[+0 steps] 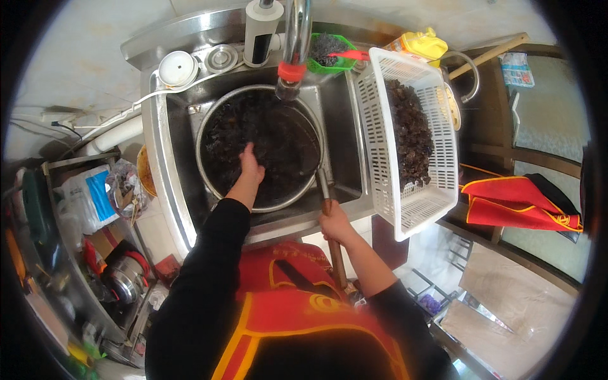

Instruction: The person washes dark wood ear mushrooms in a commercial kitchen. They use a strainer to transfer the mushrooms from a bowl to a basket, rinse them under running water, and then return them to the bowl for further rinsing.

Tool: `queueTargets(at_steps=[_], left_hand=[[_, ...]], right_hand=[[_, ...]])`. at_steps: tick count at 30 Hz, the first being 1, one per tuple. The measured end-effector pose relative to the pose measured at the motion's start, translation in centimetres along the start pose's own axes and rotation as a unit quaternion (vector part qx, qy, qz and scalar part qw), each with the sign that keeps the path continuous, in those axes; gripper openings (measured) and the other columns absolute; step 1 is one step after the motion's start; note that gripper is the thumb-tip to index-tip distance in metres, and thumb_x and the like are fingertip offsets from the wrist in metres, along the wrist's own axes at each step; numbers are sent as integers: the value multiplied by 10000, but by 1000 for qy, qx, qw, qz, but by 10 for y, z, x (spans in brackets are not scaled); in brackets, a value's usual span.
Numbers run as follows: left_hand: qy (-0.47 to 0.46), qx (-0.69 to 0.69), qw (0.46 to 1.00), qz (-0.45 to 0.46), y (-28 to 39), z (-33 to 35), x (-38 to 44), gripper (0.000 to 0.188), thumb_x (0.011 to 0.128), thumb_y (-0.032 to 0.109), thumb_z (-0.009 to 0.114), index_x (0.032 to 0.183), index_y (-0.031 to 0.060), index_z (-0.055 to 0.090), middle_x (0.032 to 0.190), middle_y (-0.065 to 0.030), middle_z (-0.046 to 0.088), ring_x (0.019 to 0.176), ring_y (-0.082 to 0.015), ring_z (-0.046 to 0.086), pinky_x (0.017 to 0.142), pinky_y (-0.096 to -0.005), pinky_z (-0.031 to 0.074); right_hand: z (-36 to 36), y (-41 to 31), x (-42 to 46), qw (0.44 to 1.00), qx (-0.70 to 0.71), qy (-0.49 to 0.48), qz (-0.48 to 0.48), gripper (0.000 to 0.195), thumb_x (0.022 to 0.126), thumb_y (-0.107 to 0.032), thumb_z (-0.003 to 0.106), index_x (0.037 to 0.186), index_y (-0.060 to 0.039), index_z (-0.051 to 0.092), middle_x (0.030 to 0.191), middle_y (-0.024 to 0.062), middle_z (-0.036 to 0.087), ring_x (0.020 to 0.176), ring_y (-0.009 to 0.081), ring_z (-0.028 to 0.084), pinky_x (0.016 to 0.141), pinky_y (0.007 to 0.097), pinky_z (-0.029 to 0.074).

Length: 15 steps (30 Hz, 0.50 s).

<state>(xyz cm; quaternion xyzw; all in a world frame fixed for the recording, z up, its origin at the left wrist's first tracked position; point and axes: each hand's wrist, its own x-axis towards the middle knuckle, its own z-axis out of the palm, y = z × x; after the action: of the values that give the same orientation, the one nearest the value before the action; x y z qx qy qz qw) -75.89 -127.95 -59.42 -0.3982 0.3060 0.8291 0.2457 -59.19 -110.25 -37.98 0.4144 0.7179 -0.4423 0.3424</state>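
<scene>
A large round metal basin (201, 161) stands in the steel sink (344, 142), full of dark liquid and dark pieces whose kind I cannot tell. My left hand (251, 166) reaches over the basin's lower part, its fingertips at the dark contents; whether it grips anything is hidden. My right hand (336, 222) is closed around the wooden handle (336, 261) of a tool. Its metal shaft (323, 183) runs up to the basin's right rim, and its far end is out of sight in the basin. A white plastic basket (389, 190) holding dark brown, wet-looking pieces (411, 133) sits at the sink's right.
A metal faucet (295, 38) with a red ring hangs over the basin. Behind the sink are a white cylinder (261, 28), a green basket (327, 69) with a scouring pad, and a yellow jug (425, 45). Shelves with a pot (126, 280) stand left.
</scene>
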Motion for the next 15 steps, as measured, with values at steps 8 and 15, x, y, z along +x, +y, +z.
queueTargets(at_steps=[8, 15], left_hand=[[0, 531, 761, 372, 58, 19, -42, 391, 883, 240, 650, 1253, 123, 598, 1359, -138, 506, 1265, -303, 468, 1055, -438, 366], [93, 567, 748, 333, 50, -18, 24, 563, 945, 398, 538, 1408, 86, 464, 1443, -210, 434, 1364, -393, 348, 1126, -440, 273]], right_hand=[[6, -7, 7, 955, 243, -145, 85, 343, 871, -41, 570, 1151, -53, 371, 713, 75, 537, 512, 167, 537, 450, 344, 478], [9, -13, 13, 928, 284, -236, 59, 356, 850, -24, 622, 1117, -57, 390, 684, 50, 502, 494, 122, 459, 453, 311, 438]])
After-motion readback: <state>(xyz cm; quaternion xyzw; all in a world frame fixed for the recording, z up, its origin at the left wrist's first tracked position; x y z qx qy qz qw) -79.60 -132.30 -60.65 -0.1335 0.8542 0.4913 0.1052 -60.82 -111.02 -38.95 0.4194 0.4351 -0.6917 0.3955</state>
